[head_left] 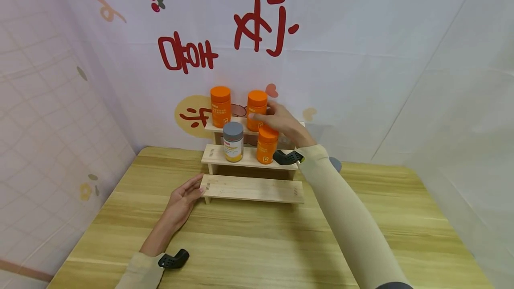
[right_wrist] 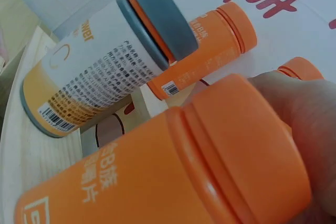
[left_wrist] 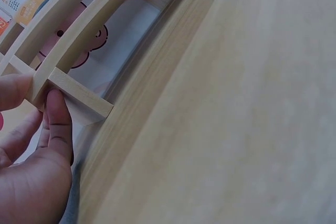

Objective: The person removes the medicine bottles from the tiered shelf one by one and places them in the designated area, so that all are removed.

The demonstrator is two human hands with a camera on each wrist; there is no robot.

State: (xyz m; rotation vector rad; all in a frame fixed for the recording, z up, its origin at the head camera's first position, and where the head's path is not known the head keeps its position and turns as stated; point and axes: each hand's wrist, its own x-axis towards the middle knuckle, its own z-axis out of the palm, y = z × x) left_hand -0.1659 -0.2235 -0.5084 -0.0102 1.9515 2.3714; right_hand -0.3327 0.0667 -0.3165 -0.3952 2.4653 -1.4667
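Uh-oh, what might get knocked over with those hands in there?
Two things might go wrong. The right hand holds the upper orange bottle, and its wrist is very close to the lower orange bottle, so moving down or back might tip that one. The left hand pinches the end of the wooden rack's bottom step; a tug there could perhaps shake the rack and wobble the bottles standing on it.

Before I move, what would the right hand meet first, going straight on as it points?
The right hand would first push on the upper right orange bottle, which it holds. Past that, the printed backdrop looks next, though depth is hard to judge.
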